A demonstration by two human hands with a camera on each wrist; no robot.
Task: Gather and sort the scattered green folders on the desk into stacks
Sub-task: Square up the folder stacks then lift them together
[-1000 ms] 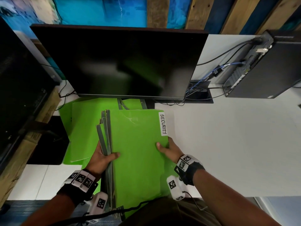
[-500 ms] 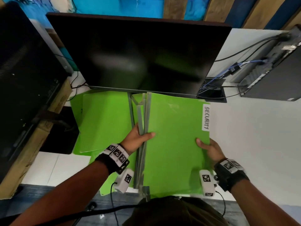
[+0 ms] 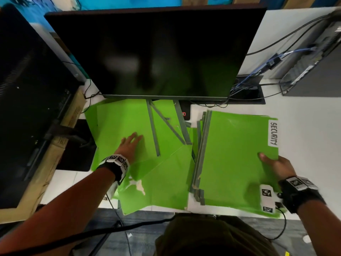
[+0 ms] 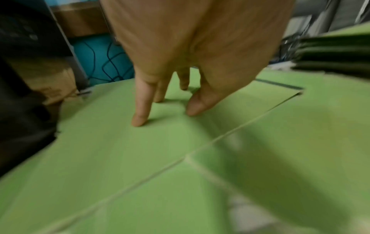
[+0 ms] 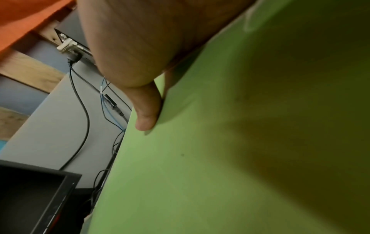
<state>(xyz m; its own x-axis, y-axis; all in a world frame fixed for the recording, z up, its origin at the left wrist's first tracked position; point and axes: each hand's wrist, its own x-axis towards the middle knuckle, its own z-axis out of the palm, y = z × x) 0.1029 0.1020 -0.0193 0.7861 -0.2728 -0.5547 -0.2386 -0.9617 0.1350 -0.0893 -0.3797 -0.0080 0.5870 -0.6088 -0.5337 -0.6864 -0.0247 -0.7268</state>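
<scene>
A stack of green folders [image 3: 234, 156], its top one labelled SECURITY, lies on the white desk [image 3: 304, 137] at the right. My right hand [image 3: 273, 163] grips the stack's right edge, thumb on top [image 5: 146, 117], the other fingers hidden beneath. Several loose green folders [image 3: 166, 174] lie fanned out at the left, under the monitor. My left hand [image 3: 130, 142] rests with straight fingers on the leftmost folder [image 3: 114, 126]; in the left wrist view its fingertips [image 4: 138, 121] touch the green cover [image 4: 112, 158].
A large black monitor [image 3: 156, 52] stands over the back of the folders, its stand legs [image 3: 153, 130] crossing them. A dark monitor and a cardboard box [image 3: 70, 119] sit at the left. A computer case [image 3: 317, 67] and cables [image 3: 258, 74] are at the back right.
The stack has moved right and now lies on the desk. My left hand let go of its spine edge and went left onto the loose folders. The right hand still holds the stack.
</scene>
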